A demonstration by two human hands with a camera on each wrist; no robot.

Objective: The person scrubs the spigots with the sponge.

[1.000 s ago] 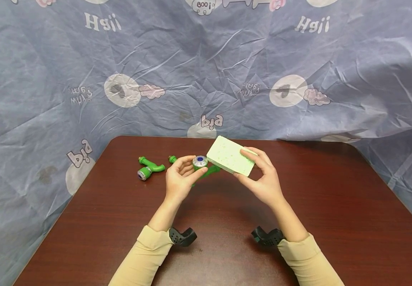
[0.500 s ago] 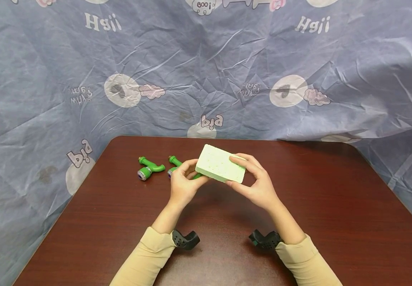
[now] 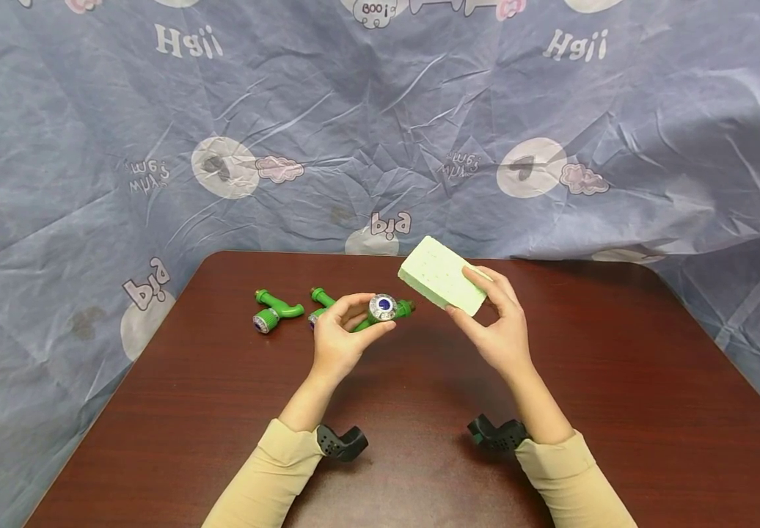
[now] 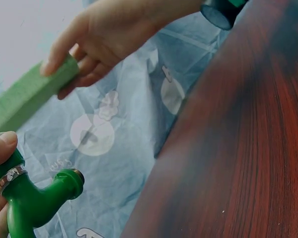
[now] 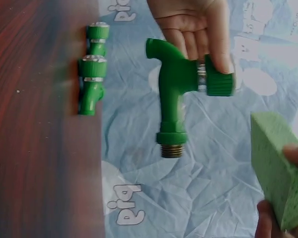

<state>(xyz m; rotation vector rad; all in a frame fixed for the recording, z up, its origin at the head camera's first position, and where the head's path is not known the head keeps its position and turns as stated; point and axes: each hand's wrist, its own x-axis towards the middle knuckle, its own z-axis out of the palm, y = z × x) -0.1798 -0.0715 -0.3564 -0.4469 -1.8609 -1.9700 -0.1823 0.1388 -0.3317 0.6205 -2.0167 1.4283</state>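
My left hand (image 3: 343, 334) pinches a green faucet (image 5: 171, 91) by its ribbed knob, whose clear cap with a blue centre faces up in the head view. The faucet's threaded brass end (image 5: 172, 150) points away from the fingers, and the whole piece is held up over the table. To the right, my right hand (image 3: 499, 323) grips a pale green sponge (image 3: 442, 275) at one end between thumb and fingers. The sponge is tilted, its free end toward the faucet, with a gap between them in the head view.
Two more green faucets lie on the dark red wooden table (image 3: 618, 381): one faucet (image 3: 277, 311) at the far left, another faucet (image 3: 320, 297) partly hidden behind my left hand. A blue-grey printed cloth (image 3: 380, 132) hangs behind the table. Each wrist carries a black camera mount (image 3: 343, 443).
The sponge came left and down over the faucet's knob, hiding it, then moved back up and to the right. The left hand shifted slightly right, still holding the faucet.
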